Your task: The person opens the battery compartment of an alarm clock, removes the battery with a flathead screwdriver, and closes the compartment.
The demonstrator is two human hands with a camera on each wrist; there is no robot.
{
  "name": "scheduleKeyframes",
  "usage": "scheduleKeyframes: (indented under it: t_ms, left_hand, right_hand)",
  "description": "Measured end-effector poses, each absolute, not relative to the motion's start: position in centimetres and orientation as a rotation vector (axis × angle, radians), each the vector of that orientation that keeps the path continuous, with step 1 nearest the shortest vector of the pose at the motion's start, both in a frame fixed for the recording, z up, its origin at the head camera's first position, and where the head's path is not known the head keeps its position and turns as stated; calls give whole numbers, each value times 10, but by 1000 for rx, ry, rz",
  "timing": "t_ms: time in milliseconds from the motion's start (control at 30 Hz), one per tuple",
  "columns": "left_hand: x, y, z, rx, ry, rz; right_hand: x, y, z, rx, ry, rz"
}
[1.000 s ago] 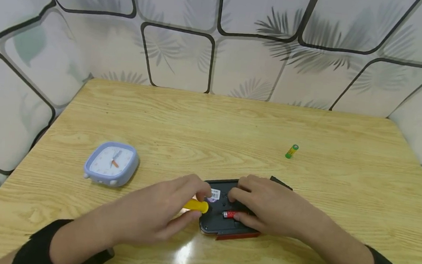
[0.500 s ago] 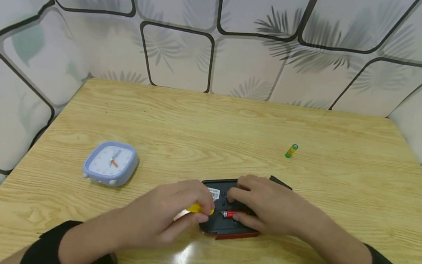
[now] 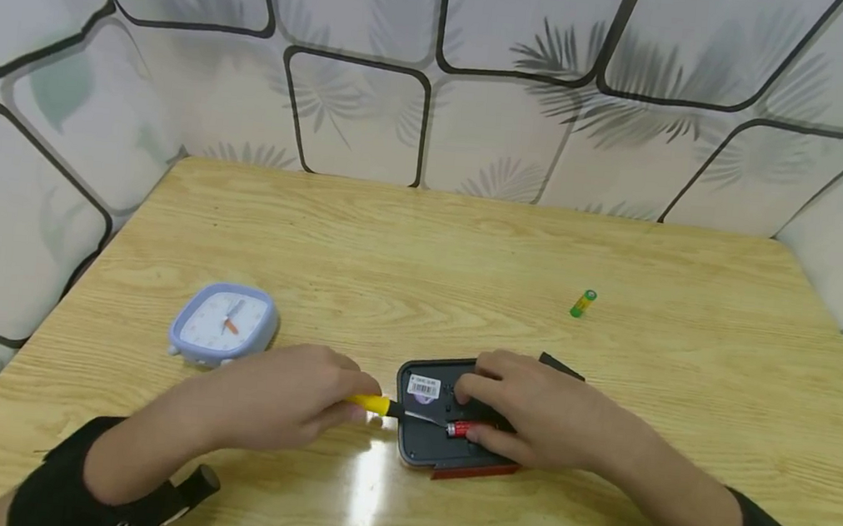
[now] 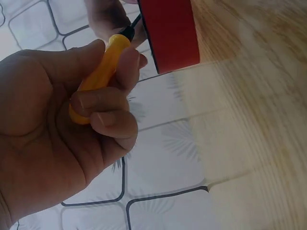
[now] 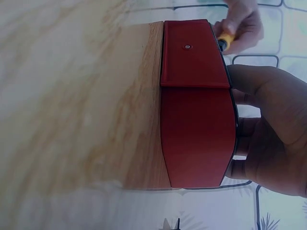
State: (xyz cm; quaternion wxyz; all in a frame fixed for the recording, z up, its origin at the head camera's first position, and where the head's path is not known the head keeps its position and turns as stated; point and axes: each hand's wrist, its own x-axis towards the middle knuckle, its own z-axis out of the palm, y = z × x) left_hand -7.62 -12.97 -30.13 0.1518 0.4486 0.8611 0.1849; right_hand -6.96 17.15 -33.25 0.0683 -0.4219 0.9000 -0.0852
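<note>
My left hand [image 3: 281,401] grips the yellow handle of a screwdriver [image 3: 371,404], fingers curled round it in the left wrist view. Its thin shaft reaches over a black-and-red device [image 3: 420,447], ending by the left end of a red battery [image 3: 458,428]. The device lies with its black underside up and a barcode label [image 3: 423,386] showing. Bent fingers of my right hand [image 3: 544,407] hold the device, and the thumb lies at the red battery, hiding part of it. The right wrist view shows the device's red side [image 5: 196,134] with a small screw.
A blue alarm clock [image 3: 224,323] lies on the wooden table [image 3: 407,253] at the left, close to my left forearm. A green-and-yellow battery [image 3: 583,303] lies farther back at the right. Patterned walls [image 3: 359,115] stand behind the table and at its sides.
My left hand has drawn back to the left with the screwdriver and turned it flatter, so its shaft now shows. The right hand and device have stayed in place.
</note>
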Motion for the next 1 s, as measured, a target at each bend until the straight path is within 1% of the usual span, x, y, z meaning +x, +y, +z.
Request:
scheduleKeyframes:
  t_ms: [100, 200, 400, 533, 767, 1000]
  left_hand:
    - [-76, -130, -301, 1244, 2448, 495]
    - [-75, -129, -299, 1264, 2460, 539]
    - [-69, -130, -295, 1500, 2564, 625]
    - [-68, -129, -296, 1557, 2567, 695]
    - [-69, -123, -303, 1504, 2524, 719]
    - [-70, -119, -314, 1325, 2496, 371]
  right_hand:
    - [-70, 171, -333, -1282, 2713, -265]
    - [-70, 171, -333, -1293, 2715, -269]
    - [-70, 170, -332, -1315, 2724, -261]
    - [-70, 171, -332, -1325, 2729, -255]
    - [-70, 171, -332, -1315, 2727, -263]
    - [-70, 172, -333, -1314, 2720, -275]
